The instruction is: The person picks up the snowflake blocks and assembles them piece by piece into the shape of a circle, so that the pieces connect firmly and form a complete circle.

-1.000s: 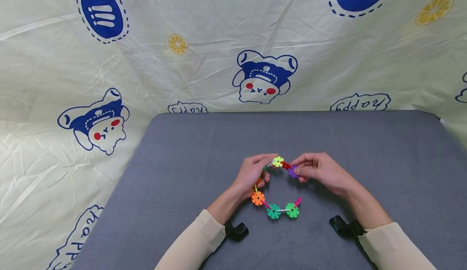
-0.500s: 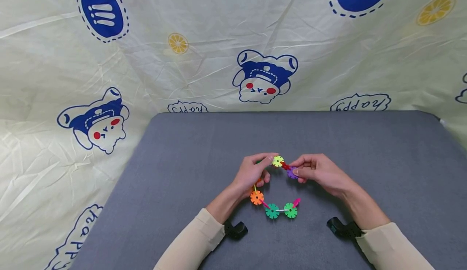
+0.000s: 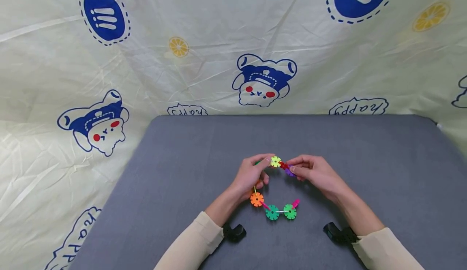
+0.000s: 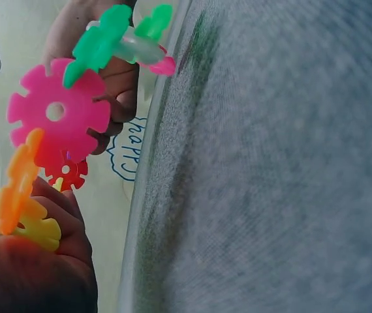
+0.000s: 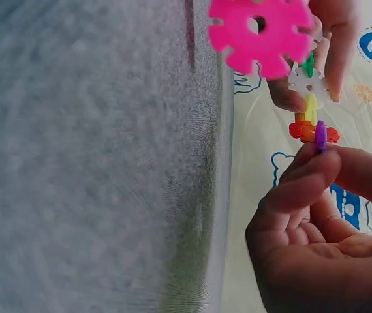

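Note:
A curved chain of notched plastic discs hangs between my hands. My left hand (image 3: pixel 251 174) grips it near a yellow-green disc (image 3: pixel 275 161), and part of the chain is hidden in that palm. Thumb and fingers of my right hand (image 3: pixel 317 174) pinch the purple disc (image 5: pixel 321 134) at one end, joined to a red disc (image 3: pixel 283 165). Below the left hand trail an orange disc (image 3: pixel 257 199), a teal disc (image 3: pixel 272 212) and a green disc (image 3: pixel 290 211). A pink disc (image 5: pixel 261 32) at the loose end looms large in the right wrist view.
A grey cloth-covered table (image 3: pixel 189 164) lies under both hands. Behind it hangs a pale printed sheet (image 3: pixel 204 75) with cartoon figures. Black wrist cameras (image 3: pixel 235 232) sit on both wrists near the cuffs.
Both hands keep their hold on the chain. My right hand has shifted slightly left with the purple disc, and the trailing discs have moved slightly left.

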`<state>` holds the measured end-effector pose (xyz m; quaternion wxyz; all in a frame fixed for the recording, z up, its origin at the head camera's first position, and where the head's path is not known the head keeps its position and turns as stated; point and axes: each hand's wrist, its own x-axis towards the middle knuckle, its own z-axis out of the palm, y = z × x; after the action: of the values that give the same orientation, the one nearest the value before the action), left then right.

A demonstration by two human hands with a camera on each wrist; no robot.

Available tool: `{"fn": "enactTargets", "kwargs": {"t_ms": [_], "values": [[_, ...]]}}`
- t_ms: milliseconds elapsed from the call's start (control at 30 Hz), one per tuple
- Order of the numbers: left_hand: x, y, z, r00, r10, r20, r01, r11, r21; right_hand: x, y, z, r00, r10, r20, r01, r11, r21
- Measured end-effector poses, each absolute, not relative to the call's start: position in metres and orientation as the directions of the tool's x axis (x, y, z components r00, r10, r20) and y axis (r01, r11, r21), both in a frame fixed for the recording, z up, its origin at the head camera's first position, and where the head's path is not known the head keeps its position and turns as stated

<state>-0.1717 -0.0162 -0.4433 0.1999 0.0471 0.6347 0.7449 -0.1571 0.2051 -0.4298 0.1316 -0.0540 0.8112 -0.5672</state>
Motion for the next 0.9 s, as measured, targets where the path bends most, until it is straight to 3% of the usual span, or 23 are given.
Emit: {"fn": "enactTargets", "kwargs": {"t_ms": [167,300,567,900], "values": [[-0.173,-0.018,-0.444,-0.930,0.323,-0.176,-0.240,-0.169,0.956,-0.158,0.207,-0.429,-0.958,-0.233,-0.165,0.049,0.434,-0.900],[-0.175,-0.019,-0.445,-0.941,0.291,-0.175,-0.243,-0.220,0.945,-0.160,0.213,-0.429,-0.928,-0.311,-0.205,0.032,0.482,-0.876],[-0.178,-0.020,-0.448,-0.958,0.226,-0.176,-0.236,-0.273,0.933,-0.158,0.215,-0.433,-0.738,-0.594,-0.320,0.056,0.420,-0.906],[-0.174,-0.016,-0.444,-0.962,0.219,-0.163,-0.221,-0.275,0.936,-0.157,0.209,-0.432,-0.825,-0.519,-0.225,0.072,0.298,-0.952]]}}
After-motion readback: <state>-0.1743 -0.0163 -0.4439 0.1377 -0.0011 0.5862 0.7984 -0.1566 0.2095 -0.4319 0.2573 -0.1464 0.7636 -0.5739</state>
